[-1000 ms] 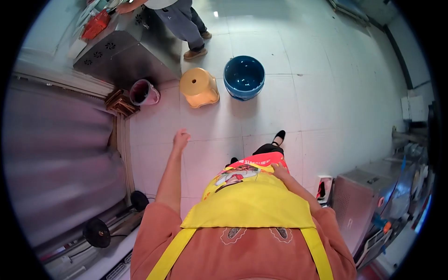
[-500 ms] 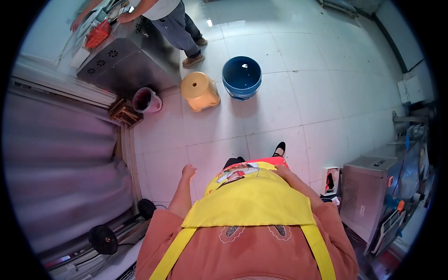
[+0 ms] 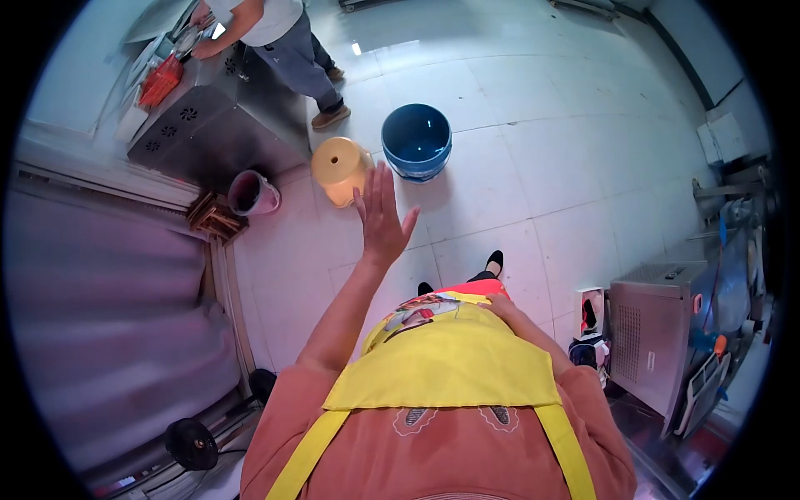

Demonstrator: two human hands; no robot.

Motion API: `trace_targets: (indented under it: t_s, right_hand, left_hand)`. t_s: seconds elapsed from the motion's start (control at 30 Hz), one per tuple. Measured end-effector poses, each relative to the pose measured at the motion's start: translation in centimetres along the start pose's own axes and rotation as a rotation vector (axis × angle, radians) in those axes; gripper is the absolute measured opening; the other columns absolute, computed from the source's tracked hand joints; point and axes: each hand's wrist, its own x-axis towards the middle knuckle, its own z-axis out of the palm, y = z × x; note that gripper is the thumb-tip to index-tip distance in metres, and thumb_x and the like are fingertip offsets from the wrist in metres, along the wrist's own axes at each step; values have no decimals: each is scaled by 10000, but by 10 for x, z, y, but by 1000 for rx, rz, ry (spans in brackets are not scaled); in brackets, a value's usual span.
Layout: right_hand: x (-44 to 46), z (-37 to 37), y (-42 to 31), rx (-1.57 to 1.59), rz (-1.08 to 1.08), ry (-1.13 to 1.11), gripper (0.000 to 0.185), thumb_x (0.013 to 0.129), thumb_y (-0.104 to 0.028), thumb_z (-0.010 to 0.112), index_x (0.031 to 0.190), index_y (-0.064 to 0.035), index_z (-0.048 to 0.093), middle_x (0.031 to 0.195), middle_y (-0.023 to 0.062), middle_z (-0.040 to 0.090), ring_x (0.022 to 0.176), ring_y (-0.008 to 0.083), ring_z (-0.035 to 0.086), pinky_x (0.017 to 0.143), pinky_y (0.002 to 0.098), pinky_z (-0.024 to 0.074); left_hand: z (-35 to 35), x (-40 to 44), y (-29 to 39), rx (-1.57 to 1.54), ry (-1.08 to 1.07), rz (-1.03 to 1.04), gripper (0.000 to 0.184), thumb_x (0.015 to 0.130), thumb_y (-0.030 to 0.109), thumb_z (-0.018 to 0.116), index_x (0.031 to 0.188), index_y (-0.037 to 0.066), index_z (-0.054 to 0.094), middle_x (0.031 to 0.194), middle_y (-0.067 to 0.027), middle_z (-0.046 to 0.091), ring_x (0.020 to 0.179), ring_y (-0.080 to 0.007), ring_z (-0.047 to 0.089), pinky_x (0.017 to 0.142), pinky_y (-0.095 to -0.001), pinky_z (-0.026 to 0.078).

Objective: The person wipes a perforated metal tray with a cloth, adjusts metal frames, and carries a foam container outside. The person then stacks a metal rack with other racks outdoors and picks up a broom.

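Spreading its fingers in mid-air, the left hand [image 3: 385, 225] is empty, held out palm down over the floor [image 3: 500, 167], perhaps for balance as the person walks. The right hand [image 3: 500, 307] lies at the edge of the yellow apron [image 3: 450, 358], close to its red band; its fingertips are hidden, so I cannot tell whether it grips the cloth or only rests there. The apron is on the person's front, its straps over the shoulders, probably to keep the shirt clean.

Beyond the left hand stand a yellow stool [image 3: 337, 162], partly covered by the fingers, and just beside it a blue bucket [image 3: 422, 170]. Glints show inside the bucket, but whether they are water is unclear. Both sit out on the floor, likely within easy reach of the metal table [image 3: 242, 137]. A pink bucket [image 3: 268, 197] stands near the table's foot, its contents too dark to read.

At the table another person [image 3: 287, 62] leans in, head out of frame, hands among clutter behind a red basket [image 3: 161, 81]. The clutter around the metal box [image 3: 642, 325] at right blurs towards the dark rim.
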Motion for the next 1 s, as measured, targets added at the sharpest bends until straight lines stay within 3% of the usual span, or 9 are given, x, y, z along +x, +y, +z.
trace_targets:
  t_s: [0.3,0.6,0.67,0.73,0.8,0.83,0.87,0.93,1.0]
  right_hand:
    - [-15,10,47,57,16,171,620,730,-520,508,1146,-63,459,1113,186,454,1038,313,453,857,397,365]
    - [-11,-30,114,119,86,210,586,716,-506,530,1145,-113,458,1136,166,431,1044,311,439,853,404,364]
    - [23,-17,152,102,56,151,576,706,-496,541,1140,-125,461,1139,158,427,1055,313,426,856,416,361]
    - [12,-55,171,194,152,162,573,677,-478,568,1131,-143,471,1135,142,435,1073,319,405,863,436,358]
    - [6,-86,195,180,132,207,602,646,-491,587,1131,-152,476,1151,126,439,1088,321,395,865,438,363]
    - [-27,-127,182,250,205,219,605,640,-491,589,1129,-152,481,1157,122,441,1094,319,392,866,437,365]
    - [-49,-162,183,285,211,208,591,650,-487,588,1126,-153,483,1161,117,446,1091,314,401,865,451,361]
    - [-62,-193,219,354,196,282,551,666,-465,584,1109,-150,495,1152,115,461,1072,308,427,853,456,370]
    - [-38,-197,261,418,145,443,499,681,-432,578,1081,-140,513,1128,121,482,1039,307,458,833,436,393]
  left_hand:
    - [23,99,15,-34,170,-29,823,739,484,534,1313,52,132,1363,-116,158,1276,-262,100,965,-530,100]
    - [59,185,59,-40,287,-29,824,734,396,590,1316,51,121,1359,-133,169,1268,-272,127,985,-482,108]
    - [69,204,90,-156,364,59,731,738,345,598,1293,53,222,1326,-138,252,1240,-282,201,983,-443,162]
    - [104,212,115,-176,257,132,597,756,287,583,1243,47,334,1211,-138,415,1146,-284,353,963,-406,227]
    - [176,198,98,-197,-96,225,204,779,197,539,904,36,556,801,-126,582,786,-296,538,742,-386,400]
    - [210,182,95,-246,-378,-12,189,774,191,534,693,21,531,648,-139,554,621,-314,529,582,-385,423]
    - [248,155,84,-291,-405,-58,233,759,196,546,638,4,495,575,-155,522,525,-331,506,512,-373,426]
    - [333,74,16,-111,-529,-27,115,742,114,522,705,5,519,658,-160,539,583,-237,521,522,-370,421]
    - [342,23,3,-27,-904,-281,122,739,114,512,671,12,511,628,-154,531,546,-232,507,490,-363,407]
